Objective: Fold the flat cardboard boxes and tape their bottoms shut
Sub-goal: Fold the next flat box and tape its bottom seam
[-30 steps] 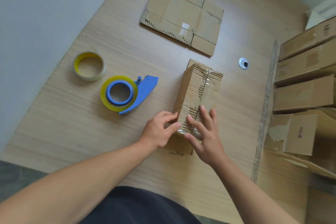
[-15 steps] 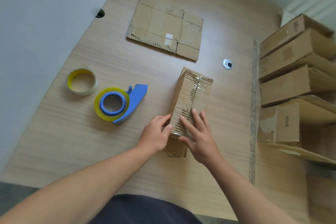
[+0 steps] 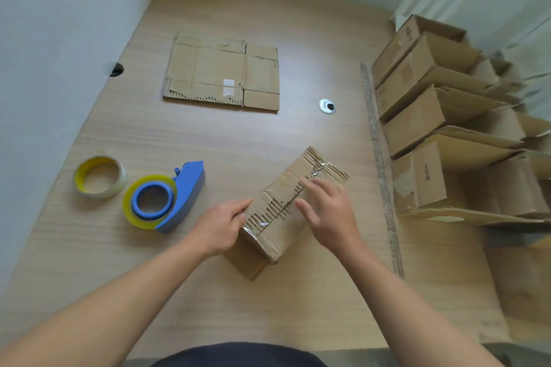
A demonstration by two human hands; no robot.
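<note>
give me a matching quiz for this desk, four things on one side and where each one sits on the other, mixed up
1 flat cardboard
2 dispenser
3 loose roll
4 taped box

a between left hand and right hand
b far side, lying flat
c furthest left
d between loose roll and taped box

Pairs: 1-b, 2-d, 3-c, 4-a
</note>
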